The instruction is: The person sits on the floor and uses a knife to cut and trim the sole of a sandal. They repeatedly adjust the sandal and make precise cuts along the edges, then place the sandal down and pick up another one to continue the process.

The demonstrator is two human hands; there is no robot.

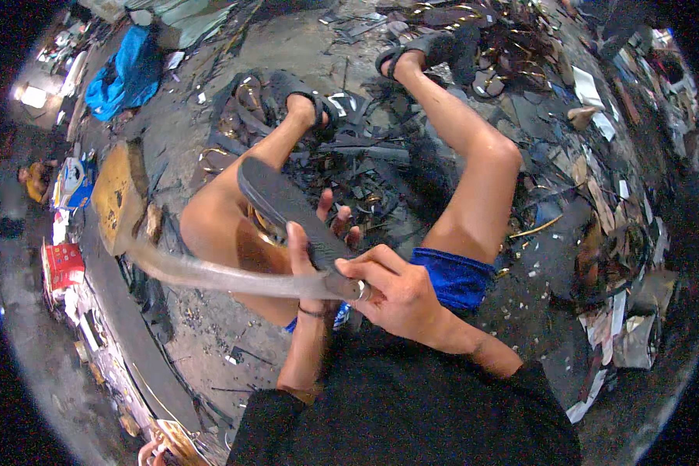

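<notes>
My left hand [318, 241] grips a dark flat rubber strip, shaped like a shoe sole [279, 203], which sticks up and to the left over my left knee. My right hand [392, 287] is closed on the handle of a long curved knife [202, 272]. Its blade runs left from the hand, just under the strip, and ends in a broad rusty tip [120, 194]. The blade touches or nearly touches the strip near my left thumb. I sit on the ground with bare legs, blue shorts and dark sandals.
Dark rubber scraps and cut strips [365, 167] lie piled between my feet. More scraps and paper bits [613, 256] cover the ground on the right. A blue cloth [128, 74] lies at the far left. A long dark board [132, 334] and small packets [64, 264] lie at my left.
</notes>
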